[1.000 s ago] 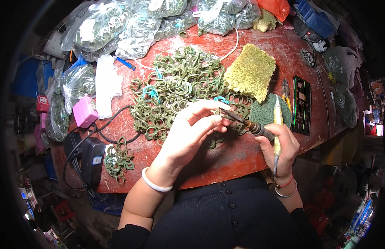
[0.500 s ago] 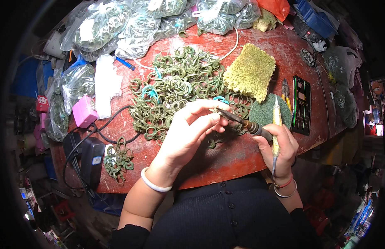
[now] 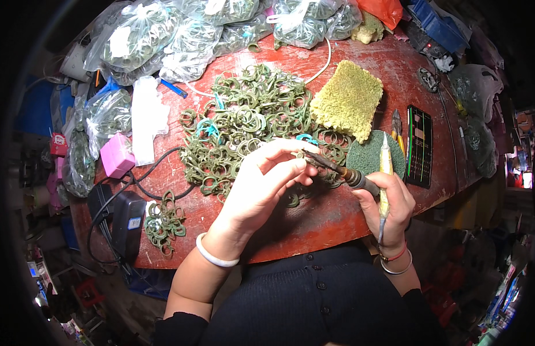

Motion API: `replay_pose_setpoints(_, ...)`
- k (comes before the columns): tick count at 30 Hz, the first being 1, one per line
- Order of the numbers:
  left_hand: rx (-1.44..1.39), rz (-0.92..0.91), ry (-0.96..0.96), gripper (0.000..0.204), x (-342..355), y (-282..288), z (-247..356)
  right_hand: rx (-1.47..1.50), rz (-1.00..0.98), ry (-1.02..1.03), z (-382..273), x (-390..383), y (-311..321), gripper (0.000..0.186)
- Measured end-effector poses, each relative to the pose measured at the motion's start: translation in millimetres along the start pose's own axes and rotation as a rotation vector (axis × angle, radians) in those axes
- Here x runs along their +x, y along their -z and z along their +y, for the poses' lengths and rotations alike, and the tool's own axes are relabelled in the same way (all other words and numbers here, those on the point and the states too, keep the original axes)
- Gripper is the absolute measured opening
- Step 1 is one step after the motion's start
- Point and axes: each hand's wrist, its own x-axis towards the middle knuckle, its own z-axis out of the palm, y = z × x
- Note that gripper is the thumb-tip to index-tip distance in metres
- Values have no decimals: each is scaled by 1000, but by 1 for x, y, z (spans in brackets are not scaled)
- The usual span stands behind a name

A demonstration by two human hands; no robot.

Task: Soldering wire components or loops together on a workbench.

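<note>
My left hand (image 3: pixel 262 179) pinches a small greenish piece (image 3: pixel 300 155), mostly hidden by the fingers; it resembles the rings in the pile. In my right hand (image 3: pixel 394 207) are two tools. One is a soldering iron (image 3: pixel 353 176) with a dark handle, its blackened tip pointing left and reaching the piece at my left fingertips. The other is a slim yellowish pen-shaped tool (image 3: pixel 385 164), standing point-up with a cord at its lower end. Just beyond my left hand spreads a large pile of olive-green wax-like rings (image 3: pixel 250 109), with some turquoise bits among them.
Right of the pile lie a yellow sponge (image 3: pixel 348 98), a round green pad (image 3: pixel 363 155), pliers (image 3: pixel 398 130) and a phone (image 3: pixel 418 147). At left are a smaller ring cluster (image 3: pixel 165 222), a pink box (image 3: pixel 117 155) and a black adapter (image 3: pixel 128 222). Filled plastic bags (image 3: pixel 140 43) line the back.
The soldering iron and the yellowish tool have shifted very slightly in my right hand. My left hand stays in place with the small piece.
</note>
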Motion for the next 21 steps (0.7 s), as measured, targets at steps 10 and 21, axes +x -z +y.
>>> replay_pose_setpoints(10,10,23,2,28,-2,-2,1,45,26,-15,-2,2,0,29)
replay_pose_setpoints(21,-25,60,143,15,-4,-8,7,65,-55,-85,-14,40,-30,33)
